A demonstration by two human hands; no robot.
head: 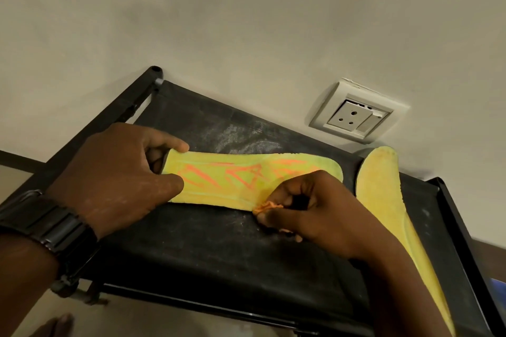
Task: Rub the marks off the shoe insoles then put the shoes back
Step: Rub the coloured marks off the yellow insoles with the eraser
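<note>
Against a beige wall [246, 22] with a socket [356, 115], a black shelf [219, 249] carries a yellow insole [246, 180] scrawled with orange marks. The left hand [117, 172] grips one end of it. The right hand [315, 208] pinches a small orange wad [267, 206] at its near edge. A second insole [380, 186] lies just beside it

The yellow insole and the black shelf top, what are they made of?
The yellow insole looks like soft foam with a cloth face: thin, matte and slightly fuzzy. The black shelf top seems to be stretched fabric: matte, creased and dusty.
</note>
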